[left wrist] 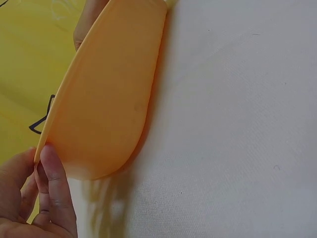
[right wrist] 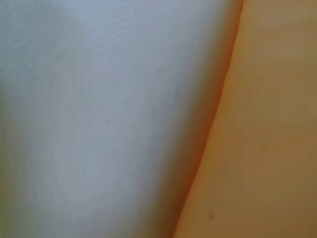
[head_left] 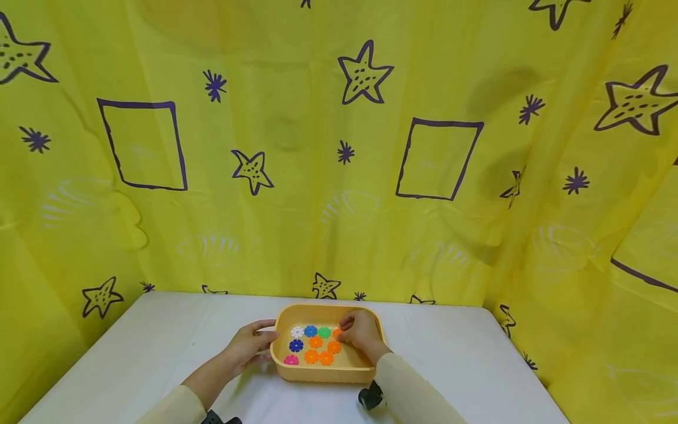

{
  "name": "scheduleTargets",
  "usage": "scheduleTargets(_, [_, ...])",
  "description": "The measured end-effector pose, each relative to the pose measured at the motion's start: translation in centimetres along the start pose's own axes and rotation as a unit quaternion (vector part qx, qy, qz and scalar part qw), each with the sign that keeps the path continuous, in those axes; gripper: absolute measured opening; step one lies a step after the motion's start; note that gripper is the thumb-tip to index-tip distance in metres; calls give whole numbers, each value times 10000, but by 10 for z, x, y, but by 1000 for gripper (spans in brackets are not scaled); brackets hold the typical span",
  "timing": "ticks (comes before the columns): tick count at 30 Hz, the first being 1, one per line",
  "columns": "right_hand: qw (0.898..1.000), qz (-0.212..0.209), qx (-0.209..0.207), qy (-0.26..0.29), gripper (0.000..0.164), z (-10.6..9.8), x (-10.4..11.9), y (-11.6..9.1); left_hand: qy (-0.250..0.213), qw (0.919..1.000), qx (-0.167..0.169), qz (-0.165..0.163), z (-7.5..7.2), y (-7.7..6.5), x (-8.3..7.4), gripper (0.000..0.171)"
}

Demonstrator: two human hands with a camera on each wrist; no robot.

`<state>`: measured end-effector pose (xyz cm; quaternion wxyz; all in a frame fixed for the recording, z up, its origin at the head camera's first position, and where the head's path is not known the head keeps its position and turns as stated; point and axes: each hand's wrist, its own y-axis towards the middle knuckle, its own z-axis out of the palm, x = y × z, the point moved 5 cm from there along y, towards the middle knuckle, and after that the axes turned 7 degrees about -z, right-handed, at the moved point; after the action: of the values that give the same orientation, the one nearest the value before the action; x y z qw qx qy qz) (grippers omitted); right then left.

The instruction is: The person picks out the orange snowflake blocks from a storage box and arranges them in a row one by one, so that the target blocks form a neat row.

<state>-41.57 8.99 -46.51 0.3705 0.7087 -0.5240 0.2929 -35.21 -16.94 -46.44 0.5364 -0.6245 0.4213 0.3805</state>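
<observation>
Currently, head: 1 tray [head_left: 328, 374] on table [head_left: 212, 330]; your L hand [head_left: 248, 346] grips its rim, prob. to steady it; your R hand [head_left: 363, 333] pinches 1 orange disc [head_left: 336, 334] inside. Loose discs [head_left: 315, 341]: 4 orange, 1 ea. white, lt. blue, dk. blue, green, pink. L wrist: rim grip confirmed. R wrist: fingers unseen

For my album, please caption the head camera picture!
The left hand grips a pale orange tray; the right hand reaches among colourful discs inside.
</observation>
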Motion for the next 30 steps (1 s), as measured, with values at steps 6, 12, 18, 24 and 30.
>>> scheduleTargets(6, [10000, -29, -23, -11, 28, 0, 0, -3, 48, 10000, -24, -12, 1, -1, 1, 47])
scheduleTargets(12, [9999, -62, -87, -74, 28, -3, -1, -2, 104, 9999, -6, -37, 1, -2, 0, 48])
scheduleTargets(18, [9999, 79, -96, -6, 30, -3, -1, 0, 104, 9999, -24, -18, 1, -1, -3, 48])
scheduleTargets(24, [9998, -23, -133, -170, 31, -5, 3, 0, 122, 9999, -43, -33, 1, -1, -5, 48])
scheduleTargets(30, [9999, -43, -87, -128, 32, -3, 2, -1, 88, 10000, -29, -13, 0, -1, -2, 47])
